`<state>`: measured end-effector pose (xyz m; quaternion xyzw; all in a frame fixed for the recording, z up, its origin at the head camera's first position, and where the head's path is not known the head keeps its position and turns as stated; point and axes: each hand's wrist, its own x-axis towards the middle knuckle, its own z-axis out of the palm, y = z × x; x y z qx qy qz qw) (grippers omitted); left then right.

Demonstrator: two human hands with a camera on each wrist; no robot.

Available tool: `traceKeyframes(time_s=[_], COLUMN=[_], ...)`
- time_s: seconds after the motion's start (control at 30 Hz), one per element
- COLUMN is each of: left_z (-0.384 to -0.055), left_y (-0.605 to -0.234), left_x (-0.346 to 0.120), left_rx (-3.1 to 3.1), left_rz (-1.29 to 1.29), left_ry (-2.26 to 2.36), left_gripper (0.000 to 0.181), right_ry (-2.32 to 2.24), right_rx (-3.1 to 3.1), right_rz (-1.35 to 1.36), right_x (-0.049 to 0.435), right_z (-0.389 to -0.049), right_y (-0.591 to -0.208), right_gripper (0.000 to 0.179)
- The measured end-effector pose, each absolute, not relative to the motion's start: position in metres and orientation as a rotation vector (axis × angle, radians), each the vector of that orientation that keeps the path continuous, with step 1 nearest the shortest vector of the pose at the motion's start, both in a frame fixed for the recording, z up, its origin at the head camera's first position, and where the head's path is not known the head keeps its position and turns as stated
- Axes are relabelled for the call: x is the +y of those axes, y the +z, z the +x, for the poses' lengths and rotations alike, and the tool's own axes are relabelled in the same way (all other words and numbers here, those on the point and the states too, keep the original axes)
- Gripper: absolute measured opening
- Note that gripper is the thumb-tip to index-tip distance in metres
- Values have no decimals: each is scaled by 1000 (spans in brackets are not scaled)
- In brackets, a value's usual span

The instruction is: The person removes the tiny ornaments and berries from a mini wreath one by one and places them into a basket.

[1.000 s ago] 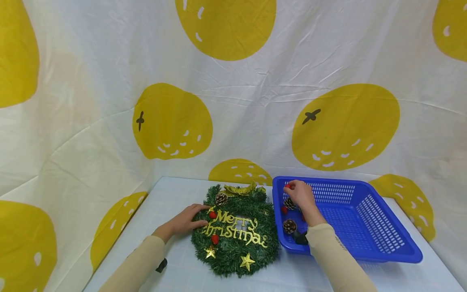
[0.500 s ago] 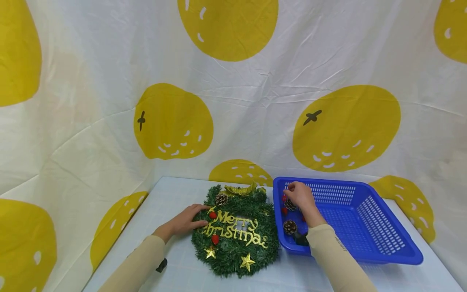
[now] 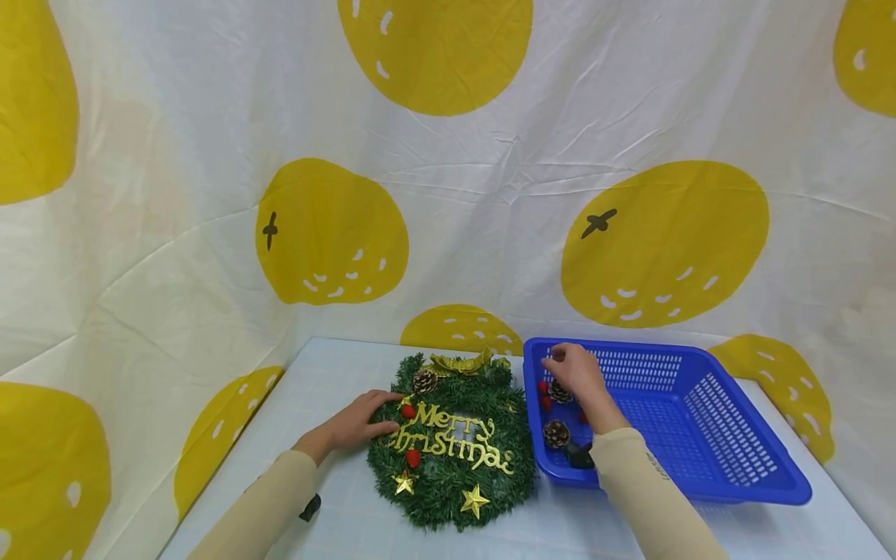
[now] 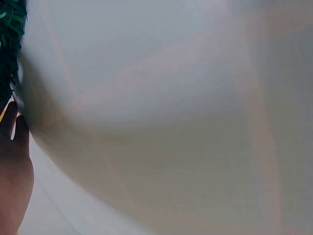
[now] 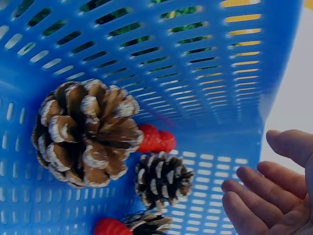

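Note:
My left hand (image 3: 355,424) rests at the left edge of a green wreath (image 3: 448,495), fingers extended over its needles. On the wreath are gold "Merry Christmas" lettering (image 3: 448,420), gold stars, a pine cone (image 3: 425,381) and small red ornaments (image 3: 413,459). Over the back left of a blue plastic basket (image 3: 742,491) is my right hand (image 3: 579,373), holding nothing. The right wrist view shows its relaxed, spread fingers (image 5: 266,193) beside snow-tipped pine cones (image 5: 85,132) and bumpy red ornaments (image 5: 155,138) inside the basket.
A small black object (image 3: 309,508) lies on the pale tabletop (image 3: 336,537) by the left sleeve. A dark item (image 3: 579,456) is in the basket's front left corner. Behind the table hangs a white cloth (image 3: 462,233) with large yellow fruit prints.
My right hand has let go of a small red ornament, which dropped into the basket's left end beside the pine cone. The left hand stays on the wreath.

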<state>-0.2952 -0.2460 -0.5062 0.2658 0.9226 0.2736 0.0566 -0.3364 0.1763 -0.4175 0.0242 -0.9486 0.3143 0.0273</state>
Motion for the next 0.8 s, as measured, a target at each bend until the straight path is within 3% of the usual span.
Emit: traceKeyframes(time_s=[0.33,0.8], left_z=[-294,-295], left_y=[-508,-508], left_x=[-248,-247], left_rx=[2815,2808], left_rz=[818,804], left_ry=[826,820], left_gripper=[60,61], right_ry=[922,922], right_rx=[-2901,-2921], right_rz=[323,431], right_x=[164,135], right_z=[-329,-309], right_y=[-396,-372], right_gripper=[53,61])
